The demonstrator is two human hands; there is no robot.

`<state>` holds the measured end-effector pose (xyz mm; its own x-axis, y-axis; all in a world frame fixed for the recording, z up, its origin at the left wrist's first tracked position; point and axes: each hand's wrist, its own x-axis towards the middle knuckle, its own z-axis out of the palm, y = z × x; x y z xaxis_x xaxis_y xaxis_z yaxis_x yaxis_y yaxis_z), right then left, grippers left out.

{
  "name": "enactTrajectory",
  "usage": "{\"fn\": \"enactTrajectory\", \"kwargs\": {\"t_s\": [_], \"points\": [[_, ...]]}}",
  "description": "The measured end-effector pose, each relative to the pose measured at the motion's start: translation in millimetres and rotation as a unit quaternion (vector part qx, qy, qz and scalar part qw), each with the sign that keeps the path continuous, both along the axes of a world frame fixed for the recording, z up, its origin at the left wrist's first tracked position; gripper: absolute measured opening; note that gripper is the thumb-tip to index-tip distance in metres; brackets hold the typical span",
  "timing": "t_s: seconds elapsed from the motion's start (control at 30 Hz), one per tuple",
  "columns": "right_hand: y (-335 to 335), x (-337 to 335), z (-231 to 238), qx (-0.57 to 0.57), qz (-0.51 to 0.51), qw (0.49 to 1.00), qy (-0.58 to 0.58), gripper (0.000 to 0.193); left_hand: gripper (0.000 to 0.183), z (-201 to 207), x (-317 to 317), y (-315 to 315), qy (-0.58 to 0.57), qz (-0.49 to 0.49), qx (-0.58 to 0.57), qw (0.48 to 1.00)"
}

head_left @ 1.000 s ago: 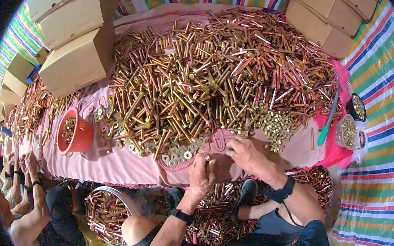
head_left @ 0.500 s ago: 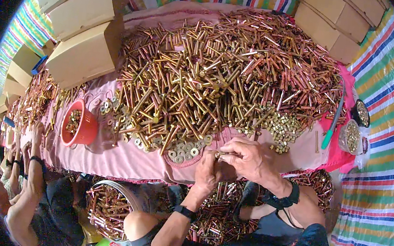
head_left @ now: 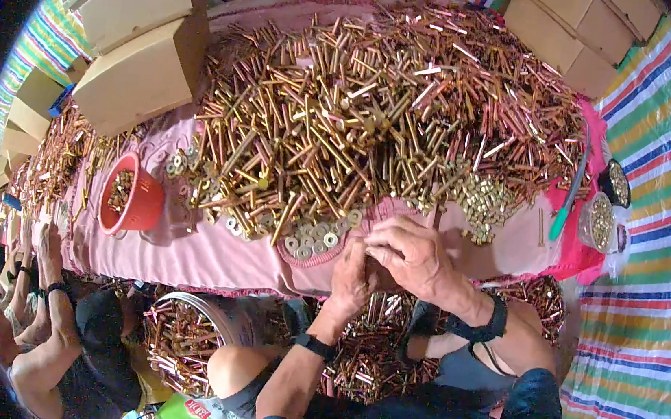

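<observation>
My left hand [head_left: 353, 278] and my right hand [head_left: 414, 259] meet at the near edge of the cloth-covered table, fingertips pressed together. Both are closed, the right one's fingers bent over the left one's tip. Whatever sits between them is hidden by the fingers. Just left of them lies a group of flat round washers [head_left: 305, 246] on the pink cloth. Beyond spreads a large heap of brass-coloured bolts [head_left: 334, 140]. A pile of small nuts [head_left: 483, 209] lies beyond my right hand, to its right.
An orange-red basket [head_left: 146, 202] of small metal parts stands left. Cardboard boxes [head_left: 141, 74] are stacked behind it. At right are a green-handled tool [head_left: 559, 225] and a clear tub [head_left: 598, 221]. A bucket [head_left: 206, 314] of bolts stands below the table. Another person's arms [head_left: 55, 307] are at far left.
The view has shifted slightly, so the table appears higher. A small brass-coloured piece showed between my fingertips before; now the fingers cover it. My right fingers have bent further over my left hand.
</observation>
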<state>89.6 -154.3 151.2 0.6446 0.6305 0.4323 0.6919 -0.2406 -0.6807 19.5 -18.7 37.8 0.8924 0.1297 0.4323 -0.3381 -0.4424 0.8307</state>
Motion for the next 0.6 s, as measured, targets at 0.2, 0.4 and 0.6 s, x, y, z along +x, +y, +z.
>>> {"fn": "enactTrajectory", "kwargs": {"t_s": [0.2, 0.4, 0.6], "points": [[4, -5, 3, -0.008, -0.033, 0.999, 0.009, 0.024, 0.048, 0, 5, 1, -0.039, -0.010, -0.017, 0.999], [-4, -2, -5, -0.035, -0.026, 0.999, -0.027, 0.021, 0.046, 0, 1, 0, -0.022, 0.006, 0.044, 0.999], [3, -7, 2, -0.040, -0.067, 0.982, 0.171, 0.018, 0.044, -7, 2, 1, -0.041, -0.003, -0.005, 0.999]]}}
